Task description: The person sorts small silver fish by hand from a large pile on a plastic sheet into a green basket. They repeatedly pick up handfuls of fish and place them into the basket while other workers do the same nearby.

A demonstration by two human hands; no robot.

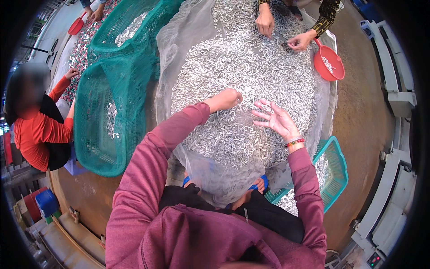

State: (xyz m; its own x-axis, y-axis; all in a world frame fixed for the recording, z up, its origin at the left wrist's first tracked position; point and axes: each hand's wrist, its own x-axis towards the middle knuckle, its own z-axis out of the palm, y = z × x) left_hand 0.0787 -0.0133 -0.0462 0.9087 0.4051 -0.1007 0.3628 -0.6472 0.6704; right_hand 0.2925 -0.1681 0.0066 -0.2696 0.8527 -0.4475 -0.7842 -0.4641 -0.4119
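Maroon hood (197,237) nearest; left hand (226,99) fingertips buried in metal pieces (242,67).

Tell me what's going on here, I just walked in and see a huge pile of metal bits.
A person in a maroon top works a big heap of small silvery metal pieces on a pale net sheet. The left hand is closed down into the pile; the right hand is spread open above it. Across the heap, another person's hands pick at pieces beside a red scoop. Green mesh baskets sit alongside.

Sorting workshop floor, huge heap of small metal parts (242,76) on netting, green mesh baskets (112,116), seated workers
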